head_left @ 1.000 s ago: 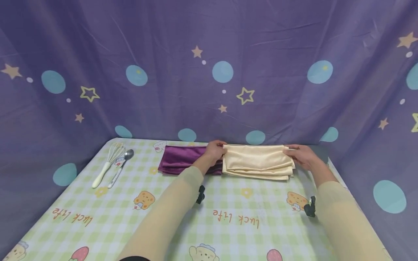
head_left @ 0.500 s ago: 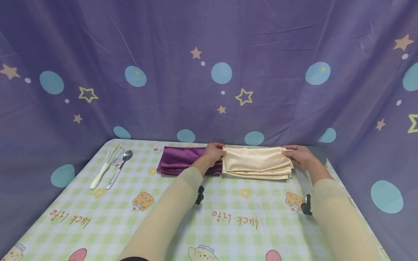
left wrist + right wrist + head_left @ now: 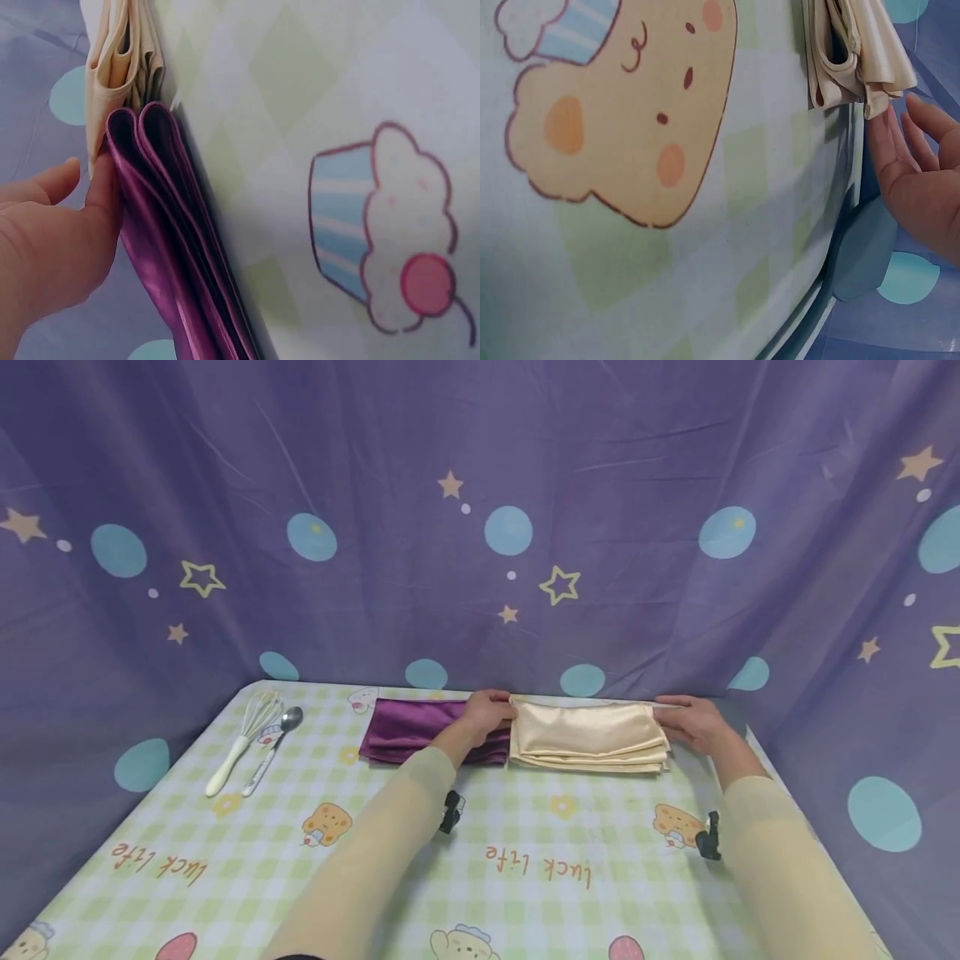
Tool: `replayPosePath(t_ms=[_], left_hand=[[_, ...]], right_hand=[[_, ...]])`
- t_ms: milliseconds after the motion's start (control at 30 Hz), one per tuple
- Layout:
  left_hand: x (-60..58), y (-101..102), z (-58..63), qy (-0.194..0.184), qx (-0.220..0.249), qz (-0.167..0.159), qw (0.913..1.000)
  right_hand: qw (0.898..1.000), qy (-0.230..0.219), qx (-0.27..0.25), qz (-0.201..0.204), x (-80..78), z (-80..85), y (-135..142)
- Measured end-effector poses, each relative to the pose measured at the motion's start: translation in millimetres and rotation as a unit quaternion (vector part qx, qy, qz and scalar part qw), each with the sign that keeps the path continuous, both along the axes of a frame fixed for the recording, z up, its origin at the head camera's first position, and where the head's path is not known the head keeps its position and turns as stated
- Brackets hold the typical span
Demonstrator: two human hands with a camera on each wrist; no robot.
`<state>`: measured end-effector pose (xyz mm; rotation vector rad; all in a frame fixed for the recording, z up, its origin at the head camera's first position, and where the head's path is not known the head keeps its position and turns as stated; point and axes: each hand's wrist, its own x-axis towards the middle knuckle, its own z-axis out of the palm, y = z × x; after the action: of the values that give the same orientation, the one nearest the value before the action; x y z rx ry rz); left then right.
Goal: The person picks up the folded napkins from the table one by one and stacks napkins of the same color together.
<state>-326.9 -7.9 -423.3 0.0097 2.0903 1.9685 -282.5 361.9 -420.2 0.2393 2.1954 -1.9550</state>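
Observation:
A folded cream satin cloth (image 3: 585, 731) lies in layers at the back of the table. Just left of it is a folded purple satin cloth (image 3: 408, 727), its looped folds showing in the left wrist view. My left hand (image 3: 487, 713) reaches over the purple cloth to the cream one's left end; its fingers (image 3: 103, 187) touch the fabric where the two meet, thumb held apart. At the cream cloth's right end is my right hand (image 3: 693, 724). In the right wrist view its straight fingertips (image 3: 881, 124) sit right at the lower folds, with the thumb away from the cloth.
A whisk (image 3: 243, 739) and a spoon (image 3: 273, 750) lie side by side at the table's left. A dark grey-blue flat piece (image 3: 862, 251) sits at the back right corner beside the right hand. A purple curtain (image 3: 390, 527) hangs directly behind the checked tablecloth (image 3: 525, 818).
Both hands have loosened from the cream cloth's ends: the left has shifted slightly left, the right slightly right. The cream cloth now lies a little lower at its back edge.

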Motion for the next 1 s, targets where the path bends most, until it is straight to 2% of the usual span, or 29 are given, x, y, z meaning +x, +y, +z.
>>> replayPosePath(t_ms=[200, 467, 733, 900, 1000], left_hand=[[-2.3, -17.1, 4.3, 0.006, 0.049, 0.014, 0.9987], [2.8, -40.9, 9.1, 0.0, 0.076, 0.007, 0.9971], [12.7, -58.5, 8.3, -0.006, 0.091, -0.012, 0.9958], [20.6, -66.8, 10.0, -0.003, 0.09, -0.04, 0.9951], [25.5, -70.0, 12.7, 0.004, 0.086, -0.061, 0.9944]], right_hand=[[0.999, 0.029, 0.027, -0.019, 2.3, 1.4, 1.2], [0.995, 0.059, 0.064, -0.051, 9.4, 2.7, 3.5], [0.996, 0.074, 0.018, -0.051, 14.8, 4.6, 0.3], [0.996, 0.085, -0.023, -0.03, 20.7, 7.6, -4.1], [0.996, 0.093, -0.015, -0.011, 23.4, 10.0, -8.8]])
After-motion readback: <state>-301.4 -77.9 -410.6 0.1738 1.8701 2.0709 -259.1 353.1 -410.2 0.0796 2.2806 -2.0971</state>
